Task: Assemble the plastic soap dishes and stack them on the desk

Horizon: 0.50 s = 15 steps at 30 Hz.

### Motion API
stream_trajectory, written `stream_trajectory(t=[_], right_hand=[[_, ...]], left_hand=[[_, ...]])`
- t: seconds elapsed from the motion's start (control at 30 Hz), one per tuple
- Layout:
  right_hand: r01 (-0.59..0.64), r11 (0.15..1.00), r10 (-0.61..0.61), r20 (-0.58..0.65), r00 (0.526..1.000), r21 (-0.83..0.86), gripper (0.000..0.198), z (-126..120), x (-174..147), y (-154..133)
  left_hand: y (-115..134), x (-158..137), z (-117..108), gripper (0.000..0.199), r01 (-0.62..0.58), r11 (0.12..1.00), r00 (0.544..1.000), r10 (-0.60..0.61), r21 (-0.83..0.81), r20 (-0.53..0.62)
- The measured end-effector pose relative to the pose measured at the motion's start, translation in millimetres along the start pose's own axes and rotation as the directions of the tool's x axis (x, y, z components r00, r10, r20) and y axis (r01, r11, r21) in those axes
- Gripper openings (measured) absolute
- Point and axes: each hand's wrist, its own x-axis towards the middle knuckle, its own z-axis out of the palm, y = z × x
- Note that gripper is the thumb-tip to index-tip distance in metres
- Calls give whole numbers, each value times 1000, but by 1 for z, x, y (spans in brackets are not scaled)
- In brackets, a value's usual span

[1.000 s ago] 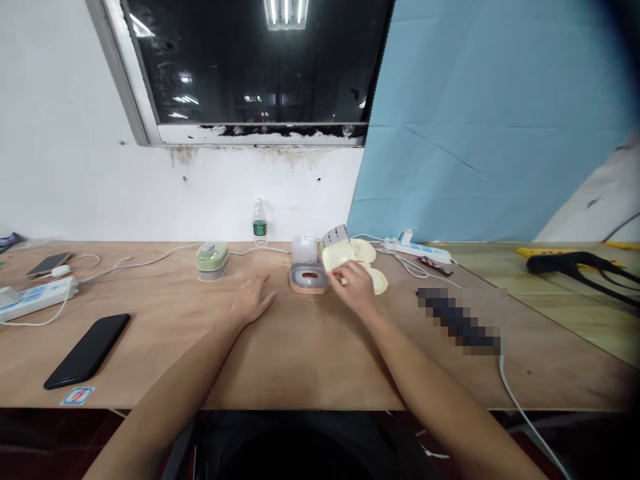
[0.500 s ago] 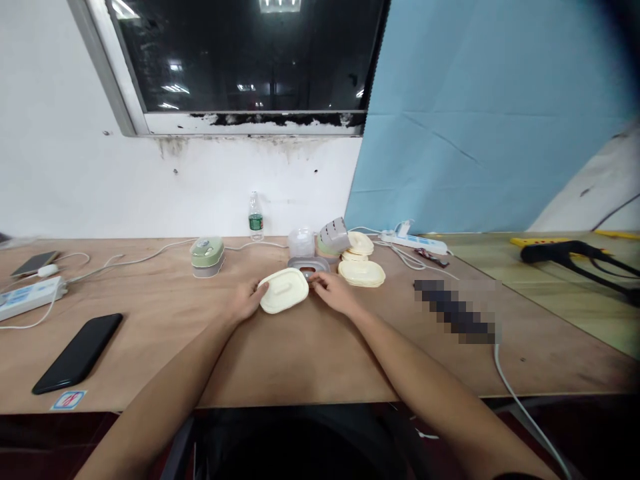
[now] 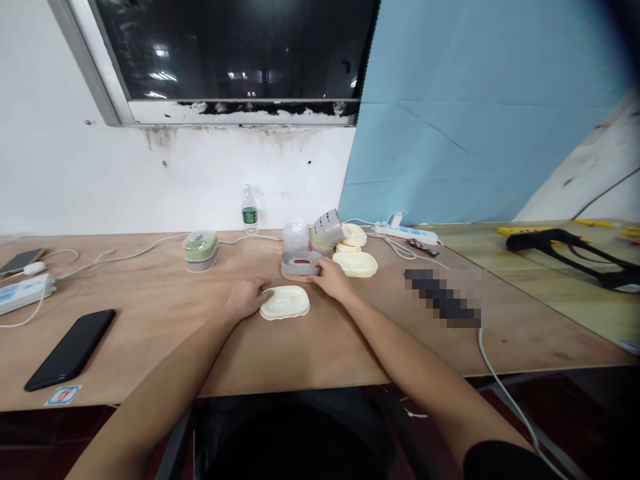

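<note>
A cream oval dish (image 3: 285, 303), shallow with a raised rim, is in front of me at table level. My left hand (image 3: 247, 298) is closed on its left end, thumb over the rim and the other fingers mostly hidden. Farther back, my right hand (image 3: 331, 278) grips the right end of a grey oval plastic part (image 3: 299, 263) with an opening in its middle. The grey part appears slightly raised off the table. Just behind it stands a clear plastic container (image 3: 296, 235).
Right of centre are stacked cream dishes (image 3: 356, 265) and a tilted grey cup-like part (image 3: 329, 226). A green-and-grey box (image 3: 201, 251), bottle (image 3: 249, 210) and black phone (image 3: 71, 349) are to the left. Power strips (image 3: 411, 233) and cables lie about; a blurred dark object (image 3: 445, 297) sits right.
The cream dish has turned from its ridged underside to its hollow side and lies lower. My right hand has taken hold of the grey part and lifted it slightly. The view has shifted a little.
</note>
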Motion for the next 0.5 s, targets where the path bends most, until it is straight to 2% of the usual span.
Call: stream_trajectory(t=[0.13, 0.23, 0.3, 0.4, 0.5], right_hand=[[-6, 991, 19, -94, 995, 133, 21, -4, -3, -12], [79, 980, -62, -100, 993, 185, 19, -9, -9, -25], [177, 965, -171, -50, 984, 192, 21, -10, -15, -33], [344, 915, -341, -50, 939, 211, 28, -7, -22, -42], [463, 852, -423, -202, 883, 244, 32, -5, -26, -46]], left_hand=[[-4, 3, 7, 42, 26, 999, 999, -27, -27, -39], [-3, 5, 6, 63, -1, 1000, 978, -4, -23, -207], [-1, 5, 3, 76, -81, 997, 944, 74, -8, -320], [-1, 3, -3, 65, -214, 975, 889, 222, 65, -400], [-1, 0, -7, 53, -258, 960, 864, 281, 112, -418]])
